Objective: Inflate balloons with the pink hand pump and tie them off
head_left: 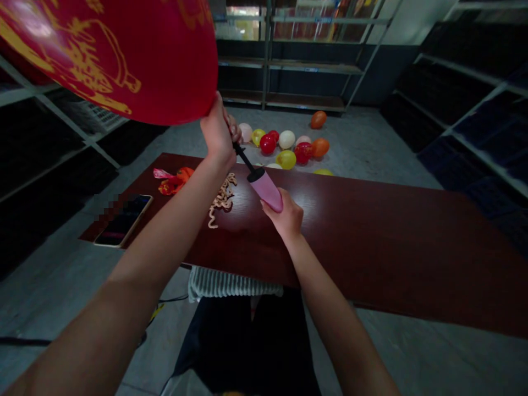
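Note:
A large inflated red balloon (160,60) with gold print fills the upper left, cut off by the picture's edge. My left hand (218,132) is closed at its lower end, where the black end of a hand balloon pump also meets my fingers. The neck and nozzle are hidden inside that grip. My right hand (287,213) wraps round the pink barrel of the balloon pump (264,187), over the table. Between barrel and left hand, a length of black rod shows.
On the dark brown table (371,231) lie curly beige strips (223,199), uninflated red and orange balloons (175,180) and a phone (126,220). Several small inflated balloons (286,140) rest on the floor beyond. Shelving (313,67) stands at the back and both sides.

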`<state>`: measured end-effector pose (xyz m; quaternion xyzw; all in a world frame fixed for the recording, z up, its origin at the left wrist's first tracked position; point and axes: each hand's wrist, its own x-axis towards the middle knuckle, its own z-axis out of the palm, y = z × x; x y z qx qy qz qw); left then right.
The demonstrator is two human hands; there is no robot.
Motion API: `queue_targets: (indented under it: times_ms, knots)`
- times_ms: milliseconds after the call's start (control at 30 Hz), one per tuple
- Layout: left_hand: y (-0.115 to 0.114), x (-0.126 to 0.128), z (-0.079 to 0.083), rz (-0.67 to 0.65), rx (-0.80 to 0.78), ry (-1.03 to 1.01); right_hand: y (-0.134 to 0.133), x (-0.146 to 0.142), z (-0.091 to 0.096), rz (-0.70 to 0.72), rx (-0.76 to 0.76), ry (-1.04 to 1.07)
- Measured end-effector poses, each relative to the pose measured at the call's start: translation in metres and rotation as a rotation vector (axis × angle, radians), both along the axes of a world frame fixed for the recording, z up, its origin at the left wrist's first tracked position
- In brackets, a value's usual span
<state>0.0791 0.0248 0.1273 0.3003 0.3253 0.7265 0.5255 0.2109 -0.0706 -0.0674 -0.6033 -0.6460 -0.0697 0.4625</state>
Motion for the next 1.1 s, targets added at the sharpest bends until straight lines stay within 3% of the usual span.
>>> queue_targets:
  times_ms: [133, 267, 500, 700, 900, 1100]
  knots:
    - [0.001, 0.024, -0.037, -0.033, -0.076, 0.013, 0.001, 0.000, 0.003, -0.030, -0.090, 0.007]
    - [0.001, 0.029, -0.050, -0.042, -0.103, 0.018, 0.003, -0.001, 0.003, -0.030, -0.101, 0.019]
    - [-0.006, 0.003, -0.037, -0.036, -0.085, -0.001, 0.001, 0.000, 0.003, 0.038, -0.040, 0.011]
    - [-0.014, -0.039, -0.016, -0.029, -0.064, -0.072, -0.006, 0.000, 0.004, 0.090, -0.005, -0.055]
    - [-0.021, -0.090, 0.001, 0.103, -0.037, -0.104, -0.011, -0.003, 0.005, 0.129, 0.042, -0.150]
    - [-0.015, -0.123, 0.004, 0.196, 0.027, -0.127, -0.012, -0.004, 0.006, 0.157, 0.070, -0.198]
